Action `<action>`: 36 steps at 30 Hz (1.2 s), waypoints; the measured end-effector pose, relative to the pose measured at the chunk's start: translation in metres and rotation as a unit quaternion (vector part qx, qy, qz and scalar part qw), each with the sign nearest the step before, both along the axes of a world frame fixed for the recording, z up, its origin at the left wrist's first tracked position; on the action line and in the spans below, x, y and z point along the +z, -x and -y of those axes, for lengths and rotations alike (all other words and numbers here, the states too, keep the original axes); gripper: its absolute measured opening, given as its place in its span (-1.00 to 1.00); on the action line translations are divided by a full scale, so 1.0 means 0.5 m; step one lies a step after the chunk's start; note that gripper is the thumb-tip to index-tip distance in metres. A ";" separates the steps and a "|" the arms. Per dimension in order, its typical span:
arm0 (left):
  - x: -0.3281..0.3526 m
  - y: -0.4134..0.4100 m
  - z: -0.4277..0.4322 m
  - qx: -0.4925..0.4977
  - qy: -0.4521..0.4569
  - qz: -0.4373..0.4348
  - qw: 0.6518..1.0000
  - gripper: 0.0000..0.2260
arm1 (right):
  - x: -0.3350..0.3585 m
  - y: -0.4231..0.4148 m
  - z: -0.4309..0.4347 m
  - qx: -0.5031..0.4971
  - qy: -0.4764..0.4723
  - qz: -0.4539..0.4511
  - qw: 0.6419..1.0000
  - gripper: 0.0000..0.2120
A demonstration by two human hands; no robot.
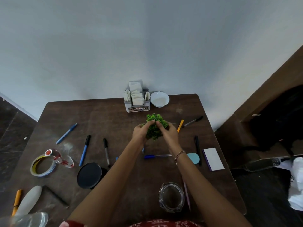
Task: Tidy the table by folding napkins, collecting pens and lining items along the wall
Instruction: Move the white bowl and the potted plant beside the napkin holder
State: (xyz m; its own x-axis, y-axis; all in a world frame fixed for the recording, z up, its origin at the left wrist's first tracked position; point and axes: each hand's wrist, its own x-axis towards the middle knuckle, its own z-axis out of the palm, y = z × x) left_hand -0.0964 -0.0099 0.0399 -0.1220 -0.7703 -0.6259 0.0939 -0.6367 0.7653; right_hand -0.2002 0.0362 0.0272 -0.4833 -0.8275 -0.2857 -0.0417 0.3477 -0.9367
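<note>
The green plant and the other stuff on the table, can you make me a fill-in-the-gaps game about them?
The left hand and right hand hold a plant coloured ____.
Beside the napkin holder by the wall stands a white ____.
On the table, the tape roll lies at the ____ side.
Missing words: green, bowl, left.

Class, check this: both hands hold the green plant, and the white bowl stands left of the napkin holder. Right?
No. The head view shows the bowl right of the napkin holder, not left. The left hand and right hand do hold the plant.
</note>
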 end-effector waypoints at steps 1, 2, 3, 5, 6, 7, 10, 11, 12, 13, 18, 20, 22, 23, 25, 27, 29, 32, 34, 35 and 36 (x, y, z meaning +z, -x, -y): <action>-0.003 0.007 0.009 0.003 0.003 -0.002 1.000 -0.70 | 0.003 0.009 0.010 -0.003 -0.003 -0.011 1.000 -0.57; -0.006 0.014 0.020 0.008 0.003 -0.003 1.000 -0.69 | 0.003 0.019 0.023 -0.004 -0.005 -0.019 1.000 -0.60; -0.010 0.022 0.033 0.014 0.000 -0.006 1.000 -0.67 | 0.005 0.029 0.035 -0.004 -0.006 -0.027 1.000 -0.62; -0.012 0.039 0.059 0.025 -0.003 -0.022 0.999 -0.69 | 0.007 0.049 0.065 -0.005 -0.006 -0.048 0.999 -0.63; -0.012 0.048 0.073 0.026 -0.001 -0.026 0.999 -0.72 | 0.007 0.058 0.081 -0.009 -0.006 -0.058 0.998 -0.63; -0.009 0.057 0.086 0.027 0.001 -0.031 0.999 -0.74 | 0.008 0.067 0.098 -0.015 -0.007 -0.066 0.998 -0.62; -0.002 0.087 0.135 0.027 0.001 -0.045 0.999 -0.74 | 0.014 0.097 0.148 -0.032 -0.014 -0.085 0.996 -0.62; 0.000 0.097 0.155 0.026 -0.006 -0.049 0.998 -0.69 | 0.016 0.109 0.165 -0.035 -0.013 -0.090 0.995 -0.62; 0.003 0.107 0.176 0.021 -0.013 -0.047 0.999 -0.66 | 0.016 0.122 0.184 -0.038 -0.014 -0.094 0.995 -0.61; 0.006 0.118 0.198 0.015 -0.015 -0.043 0.999 -0.65 | 0.017 0.134 0.203 -0.043 -0.012 -0.097 0.994 -0.60; 0.026 0.171 0.305 -0.016 0.008 0.014 1.000 -0.72 | 0.013 0.184 0.300 -0.055 -0.023 -0.107 0.992 -0.54; 0.022 0.187 0.338 -0.027 0.008 0.031 0.999 -0.69 | 0.006 0.199 0.334 -0.057 -0.022 -0.101 0.993 -0.53; 0.013 0.199 0.366 -0.041 0.006 0.044 0.998 -0.66 | -0.003 0.210 0.360 -0.063 -0.023 -0.085 0.994 -0.54; 0.007 0.204 0.377 -0.046 0.006 0.053 0.998 -0.67 | -0.006 0.214 0.369 -0.065 -0.020 -0.067 0.995 -0.56; -0.002 0.211 0.396 -0.051 0.004 0.070 0.996 -0.68 | -0.015 0.220 0.386 -0.070 -0.018 -0.028 0.997 -0.58; -0.017 0.217 0.413 -0.044 0.001 0.076 0.996 -0.69 | -0.026 0.223 0.399 -0.075 -0.025 -0.010 0.997 -0.60; -0.027 0.225 0.422 -0.049 0.006 0.077 0.996 -0.72 | -0.035 0.222 0.411 -0.084 -0.035 -0.009 0.996 -0.60; -0.026 0.234 0.422 -0.057 0.008 0.083 0.995 -0.74 | -0.054 0.224 0.426 -0.090 -0.054 -0.015 0.994 -0.60; -0.028 0.237 0.421 -0.061 0.013 0.096 0.993 -0.73 | -0.064 0.225 0.432 -0.090 -0.062 -0.018 0.994 -0.59; -0.031 0.238 0.421 -0.059 0.013 0.109 0.992 -0.72 | -0.066 0.225 0.434 -0.090 -0.064 -0.018 0.994 -0.59; -0.033 0.238 0.421 -0.060 0.014 0.120 0.991 -0.71 | -0.067 0.223 0.434 -0.091 -0.065 -0.017 0.994 -0.59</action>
